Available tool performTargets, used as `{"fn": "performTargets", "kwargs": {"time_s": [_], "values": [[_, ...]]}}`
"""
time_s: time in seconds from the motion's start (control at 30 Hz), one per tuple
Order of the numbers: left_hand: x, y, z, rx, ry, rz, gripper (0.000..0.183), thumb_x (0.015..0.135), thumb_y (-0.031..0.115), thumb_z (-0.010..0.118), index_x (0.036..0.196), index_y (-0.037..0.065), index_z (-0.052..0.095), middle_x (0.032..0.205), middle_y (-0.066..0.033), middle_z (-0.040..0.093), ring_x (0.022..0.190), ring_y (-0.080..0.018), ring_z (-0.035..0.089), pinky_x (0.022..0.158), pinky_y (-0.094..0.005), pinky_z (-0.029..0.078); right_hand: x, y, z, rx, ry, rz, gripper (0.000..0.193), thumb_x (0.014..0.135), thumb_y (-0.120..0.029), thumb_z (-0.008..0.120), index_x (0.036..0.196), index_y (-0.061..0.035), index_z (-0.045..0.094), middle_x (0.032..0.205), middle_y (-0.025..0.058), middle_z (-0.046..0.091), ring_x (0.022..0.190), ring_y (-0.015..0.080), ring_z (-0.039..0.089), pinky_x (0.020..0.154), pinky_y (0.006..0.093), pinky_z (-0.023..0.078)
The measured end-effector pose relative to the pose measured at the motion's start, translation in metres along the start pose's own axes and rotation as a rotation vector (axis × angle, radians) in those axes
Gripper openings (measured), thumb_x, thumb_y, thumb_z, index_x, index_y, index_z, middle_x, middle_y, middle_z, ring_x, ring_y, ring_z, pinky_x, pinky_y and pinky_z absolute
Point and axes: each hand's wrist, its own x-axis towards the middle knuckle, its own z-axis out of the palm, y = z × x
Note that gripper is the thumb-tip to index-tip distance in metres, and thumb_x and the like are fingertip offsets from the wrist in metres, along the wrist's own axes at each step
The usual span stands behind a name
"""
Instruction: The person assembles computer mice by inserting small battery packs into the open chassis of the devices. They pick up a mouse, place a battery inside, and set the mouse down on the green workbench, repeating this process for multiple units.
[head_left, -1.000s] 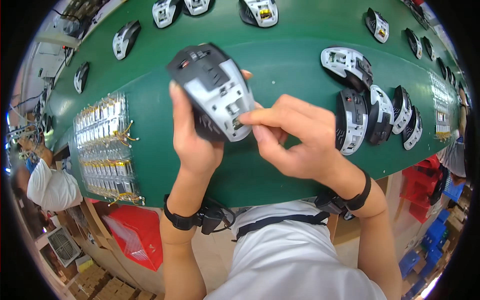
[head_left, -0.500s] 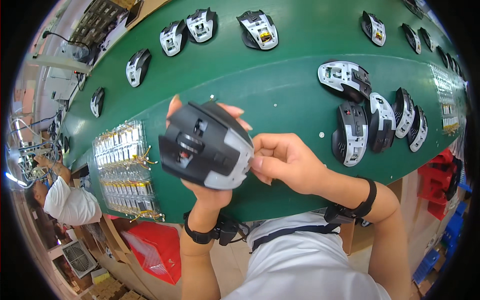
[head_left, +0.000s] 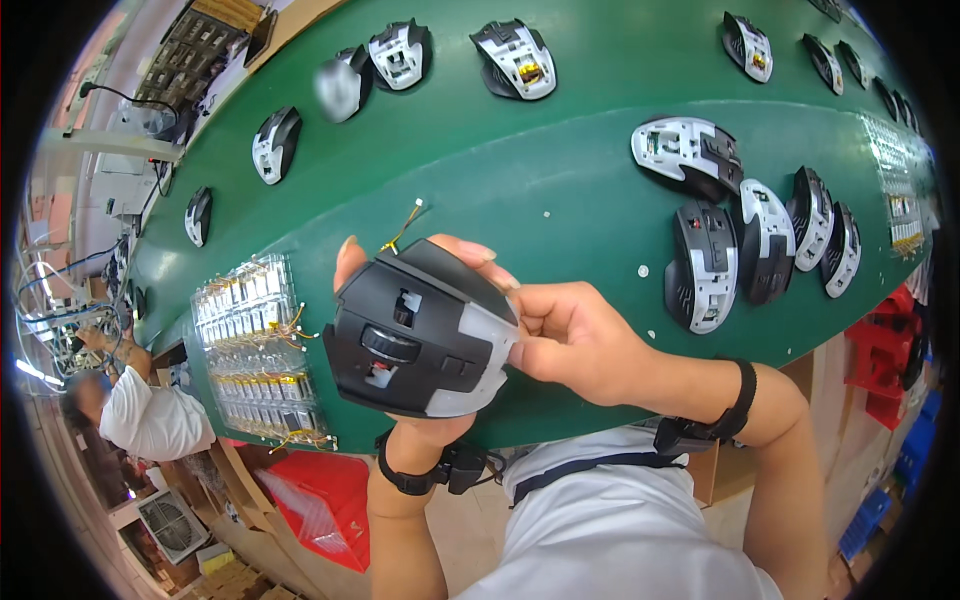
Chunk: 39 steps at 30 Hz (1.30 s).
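Note:
A black and light-grey computer mouse (head_left: 425, 345) with a scroll wheel rests in my left hand (head_left: 475, 250). Its fingers wrap round from beneath, and their tips show past the far edge. My right hand (head_left: 580, 335) pinches at the mouse's grey right end, thumb and bent fingers against its edge; anything small between them is hidden. Beyond the mouse's far side a thin wire lead (head_left: 403, 228) with a white connector pokes out; what it is joined to is hidden behind the mouse and my left fingers.
On the green table (head_left: 560, 400), several mice (head_left: 705, 265) lie clustered at right, and more stand in a far row (head_left: 515, 60). Clear trays of wired battery packs (head_left: 255, 345) lie at left. A red bin (head_left: 325, 505) is below the edge; a co-worker (head_left: 150, 410) sits far left.
The mouse has come slightly nearer and turned a little in my hands. More of the wire lead shows beyond its far edge. My right hand keeps its pinch.

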Motion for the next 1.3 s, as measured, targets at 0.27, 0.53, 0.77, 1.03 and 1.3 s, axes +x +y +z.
{"fn": "performTargets", "kwargs": {"time_s": [0.27,0.53,0.77,1.03,1.3], "values": [[0.015,-0.017,-0.018,-0.248,0.090,-0.051,0.071,0.100,0.061,0.024,0.150,0.010,0.024,0.117,-0.0212,0.056,0.087,-0.0304,0.064,0.075,-0.0389,0.055,0.007,-0.020,-0.006,-0.104,-0.072,0.132,0.022,0.091,-0.022,0.069,0.093,-0.0013,0.063,0.072,-0.0030,0.058,0.064,0.0018,0.049,0.055,0.0210,0.039],[0.015,-0.017,-0.020,-0.307,0.126,-0.198,0.063,0.103,0.053,0.022,0.135,0.004,0.046,0.117,-0.0208,0.061,0.091,-0.0308,0.065,0.074,-0.0373,0.054,0.016,-0.021,-0.019,-0.367,0.311,-0.236,0.027,0.089,-0.011,0.070,0.111,-0.0002,0.059,0.087,0.0045,0.068,0.073,0.0054,0.060,0.062,0.0200,0.047],[0.014,-0.016,-0.016,-0.277,0.215,-0.387,0.060,0.104,0.054,0.023,0.128,0.006,0.051,0.115,-0.0138,0.063,0.098,-0.0241,0.066,0.083,-0.0364,0.054,0.011,-0.028,-0.005,-0.164,0.332,-0.348,0.031,0.092,-0.010,0.067,0.115,0.0000,0.048,0.100,0.0161,0.071,0.075,0.0103,0.064,0.061,0.0200,0.049],[0.014,-0.020,-0.015,-0.351,0.228,-0.443,0.059,0.105,0.052,0.024,0.122,0.004,0.055,0.110,-0.0125,0.065,0.097,-0.0220,0.066,0.088,-0.0368,0.052,0.011,-0.014,-0.006,-0.565,0.274,-0.412,0.030,0.096,-0.013,0.062,0.121,0.0033,0.057,0.076,0.0060,0.064,0.063,0.0098,0.056,0.059,0.0227,0.046],[0.015,-0.020,-0.021,-0.393,0.244,-0.427,0.056,0.105,0.048,0.023,0.126,0.007,0.054,0.113,-0.0173,0.066,0.099,-0.0259,0.067,0.086,-0.0390,0.056,0.014,-0.017,-0.006,-0.908,0.386,-0.751,0.031,0.082,-0.003,0.076,0.110,0.0013,0.064,0.089,0.0098,0.072,0.073,0.0141,0.066,0.069,0.0253,0.054]]}}
